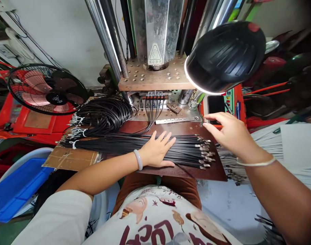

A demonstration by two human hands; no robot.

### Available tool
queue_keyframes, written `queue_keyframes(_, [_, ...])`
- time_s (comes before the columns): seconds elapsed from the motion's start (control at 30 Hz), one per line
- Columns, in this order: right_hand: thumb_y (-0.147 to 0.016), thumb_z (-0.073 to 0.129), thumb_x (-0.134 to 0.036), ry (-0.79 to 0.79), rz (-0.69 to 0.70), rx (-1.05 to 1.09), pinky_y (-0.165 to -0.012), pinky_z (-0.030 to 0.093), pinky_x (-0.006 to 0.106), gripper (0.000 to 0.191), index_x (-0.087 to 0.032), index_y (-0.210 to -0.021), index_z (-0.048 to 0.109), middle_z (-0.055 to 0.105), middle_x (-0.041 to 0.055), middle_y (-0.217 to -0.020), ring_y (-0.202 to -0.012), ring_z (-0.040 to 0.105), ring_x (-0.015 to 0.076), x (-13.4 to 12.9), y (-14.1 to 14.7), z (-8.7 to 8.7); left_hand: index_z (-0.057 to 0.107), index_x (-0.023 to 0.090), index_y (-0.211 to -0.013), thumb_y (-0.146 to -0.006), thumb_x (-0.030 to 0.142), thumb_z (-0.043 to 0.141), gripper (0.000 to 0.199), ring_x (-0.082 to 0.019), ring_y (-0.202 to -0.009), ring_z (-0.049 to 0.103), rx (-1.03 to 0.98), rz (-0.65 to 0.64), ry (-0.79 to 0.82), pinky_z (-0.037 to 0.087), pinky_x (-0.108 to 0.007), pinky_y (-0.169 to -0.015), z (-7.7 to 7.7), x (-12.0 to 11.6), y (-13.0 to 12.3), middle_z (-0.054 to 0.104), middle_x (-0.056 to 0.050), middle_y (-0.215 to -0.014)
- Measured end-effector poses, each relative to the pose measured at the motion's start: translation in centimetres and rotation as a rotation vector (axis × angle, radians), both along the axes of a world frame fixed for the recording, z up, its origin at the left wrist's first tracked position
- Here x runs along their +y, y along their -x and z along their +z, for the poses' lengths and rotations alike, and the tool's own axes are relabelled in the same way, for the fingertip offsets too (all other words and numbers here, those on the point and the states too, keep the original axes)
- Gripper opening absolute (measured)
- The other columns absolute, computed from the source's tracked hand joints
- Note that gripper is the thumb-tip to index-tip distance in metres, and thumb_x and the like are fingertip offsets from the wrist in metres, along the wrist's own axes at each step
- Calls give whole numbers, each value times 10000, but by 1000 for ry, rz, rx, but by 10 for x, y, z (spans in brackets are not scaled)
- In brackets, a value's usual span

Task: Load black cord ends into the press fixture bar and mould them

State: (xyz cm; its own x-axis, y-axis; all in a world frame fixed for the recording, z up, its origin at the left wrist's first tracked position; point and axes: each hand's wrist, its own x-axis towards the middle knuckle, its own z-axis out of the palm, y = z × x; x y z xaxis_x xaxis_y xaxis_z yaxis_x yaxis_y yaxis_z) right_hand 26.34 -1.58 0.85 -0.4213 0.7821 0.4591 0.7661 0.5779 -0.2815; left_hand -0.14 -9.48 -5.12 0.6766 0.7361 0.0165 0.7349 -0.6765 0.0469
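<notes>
My left hand [159, 149] lies flat with fingers spread on a bundle of black cables [119, 144] laid across the brown board [216, 172]. Metal connectors [206, 154] cluster at the bundle's right end. Raised past those ends, my right hand [226, 132] has its thumb and index finger apart, with nothing seen between them. Beyond the bundle stands a press [155, 81], and several black cables [154, 110] run out from a fixture under its plate. A silver strip with slots [174, 120] lies in front of the press.
Coiled black cables [104, 112] are heaped at the left, near a fan [48, 90]. A black lamp [226, 58] hangs at the upper right. A blue tray [20, 187] is at the lower left; more cables [262, 143] lie at the right.
</notes>
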Motion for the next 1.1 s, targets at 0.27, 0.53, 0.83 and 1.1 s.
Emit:
queue_keyframes(0.27, [-911,552,-262,-48,199,-23,-867,481,414,160,-208,-1048,616,684,75,-1011,-964,621,245,-60,3,-9,304,76,-1481,-867,761,351,921,-368,-1443,265,-36,-51,-14,208,-619,-1148,2,-1,-1,278,-209,-1564])
queue_keyframes(0.53, [-789,492,-171,141,201,-107,-843,511,413,191,-184,-870,665,684,89,-890,-885,621,247,53,2,-37,564,116,-1237,-998,281,378,345,-247,-1149,559,-180,242,118,457,-382,-1012,21,30,13,600,-140,-1247])
queue_keyframes(0.83, [-829,642,-345,94,-316,727,-703,515,320,176,-200,-919,684,681,37,-812,-715,625,167,11,8,-64,619,124,-1002,-938,341,521,247,-269,-942,654,74,253,453,502,-354,-823,45,68,13,669,-126,-998])
queue_keyframes(1.1, [-855,630,-363,-21,-311,710,-749,529,341,174,-199,-888,678,689,49,-831,-767,646,185,8,6,-76,661,135,-916,-873,417,631,287,-253,-906,667,207,227,593,469,-297,-767,59,80,14,710,-109,-936])
